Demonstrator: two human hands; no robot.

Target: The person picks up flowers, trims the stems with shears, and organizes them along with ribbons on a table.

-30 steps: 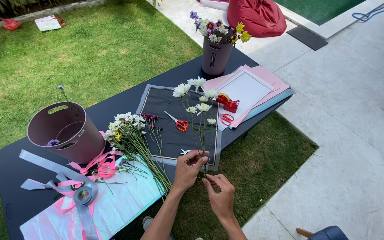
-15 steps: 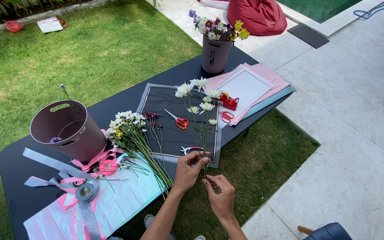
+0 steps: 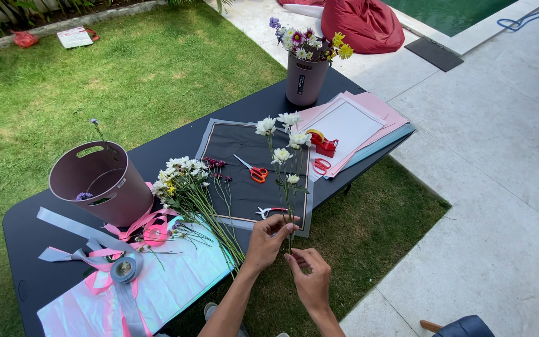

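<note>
Left hand pinches the lower stems of a small bunch of white daisies, grip closed on the stems, blooms held up over the black sheet at the counter's near edge; right hand sits just below and beside it, fingers curled toward the stem ends, touching or nearly so, cannot tell if its grip actually holds them. Bunch is upright, slightly fanned at the top. On the sheet: orange-handled scissors mid-sheet, a second small pair just by the left hand. Left of the hands, a loose bundle of white and yellow flowers lies with stems running toward the person, partly over an iridescent wrap. Pink ribbon and grey ribbon with its spool lie over the wrap. Mauve bucket stands tilted at the counter's left, a purple bloom inside. Far side: mauve vase with mixed flowers, upright. Right of the sheet: stack of pink and white papers, red tape dispenser on its near corner, red scissors just beside. Counter stands on grass; paving to the right, red beanbag beyond the vase
</note>
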